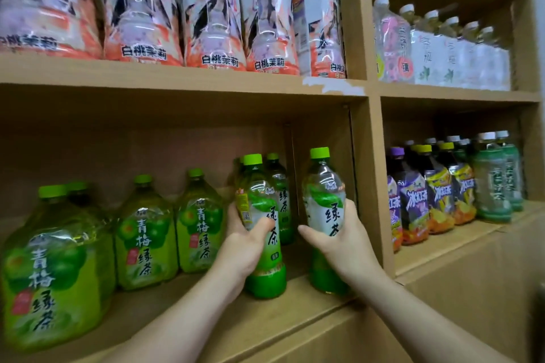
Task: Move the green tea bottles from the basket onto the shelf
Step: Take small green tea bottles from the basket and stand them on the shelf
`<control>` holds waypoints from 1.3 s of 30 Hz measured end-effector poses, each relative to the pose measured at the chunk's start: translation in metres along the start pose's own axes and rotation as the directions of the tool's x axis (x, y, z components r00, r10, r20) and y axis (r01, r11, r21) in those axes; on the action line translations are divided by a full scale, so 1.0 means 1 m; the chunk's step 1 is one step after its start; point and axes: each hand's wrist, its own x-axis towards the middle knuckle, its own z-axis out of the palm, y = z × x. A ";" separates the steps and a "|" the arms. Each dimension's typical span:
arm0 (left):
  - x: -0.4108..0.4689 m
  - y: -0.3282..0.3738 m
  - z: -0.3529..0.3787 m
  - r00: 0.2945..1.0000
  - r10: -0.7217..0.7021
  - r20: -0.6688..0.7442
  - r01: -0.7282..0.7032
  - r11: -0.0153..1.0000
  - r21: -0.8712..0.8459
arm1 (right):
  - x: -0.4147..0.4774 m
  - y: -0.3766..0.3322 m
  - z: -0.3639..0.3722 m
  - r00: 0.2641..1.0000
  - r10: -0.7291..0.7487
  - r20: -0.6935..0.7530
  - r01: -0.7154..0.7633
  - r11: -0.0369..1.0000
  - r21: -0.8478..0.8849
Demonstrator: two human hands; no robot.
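Observation:
Two green tea bottles with green caps stand upright near the front of the lower left shelf [295, 312]. My left hand [244, 242] wraps around the middle of the left bottle [261, 194]. My right hand [339, 240] grips the right bottle [323, 188], which stands close to the shelf's right wall. More green tea bottles [278, 186] stand in a row behind the left one. The basket is out of view.
Large green plum tea bottles [144, 233] fill the left of the same shelf. White peach tea bottles [212, 9] line the shelf above. The right compartments hold iced tea bottles [439, 188] and clear bottles [436, 47]. A vertical divider [371, 171] separates the compartments.

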 end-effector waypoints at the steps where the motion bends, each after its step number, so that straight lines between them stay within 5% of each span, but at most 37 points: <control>1: 0.005 -0.003 0.003 1.000 -0.008 0.003 0.008 1.000 0.007 | 0.002 0.003 0.001 1.000 -0.004 -0.002 0.004 1.000 -0.016; 6: 0.022 -0.009 0.014 0.997 -0.056 0.046 0.053 0.997 0.062 | 0.015 0.007 0.011 0.999 0.024 -0.040 -0.027 0.997 -0.076; 11: 0.015 -0.021 0.000 0.977 -0.138 0.163 0.045 0.880 0.473 | 0.008 0.006 -0.002 0.996 0.081 0.039 -0.057 0.903 -0.425; 16: 0.018 -0.019 -0.001 0.996 -0.070 0.061 0.017 0.786 0.618 | -0.001 0.006 -0.002 0.998 -0.060 -0.034 0.032 0.835 -0.549; 19: 0.018 -0.020 0.006 0.999 -0.042 -0.032 0.053 0.707 0.705 | 0.012 0.006 0.009 1.000 -0.009 -0.027 -0.006 0.847 -0.531; 24: 0.026 -0.028 0.011 0.999 -0.009 -0.050 0.043 0.689 0.724 | 0.032 0.014 0.025 0.999 0.045 -0.020 -0.049 0.927 -0.373; 28: 0.036 -0.032 0.007 0.998 0.036 -0.057 0.013 0.722 0.692 | 0.042 0.026 0.036 0.983 0.185 -0.017 -0.186 0.982 -0.040; 35: 0.038 -0.046 0.004 0.984 0.170 -0.045 -0.101 0.756 0.646 | 0.044 0.032 0.044 0.954 0.292 0.069 -0.295 0.869 0.396; 39: 0.036 -0.048 0.003 0.979 0.204 0.009 -0.161 0.742 0.651 | 0.043 0.035 0.039 0.927 0.342 0.156 -0.373 0.783 0.499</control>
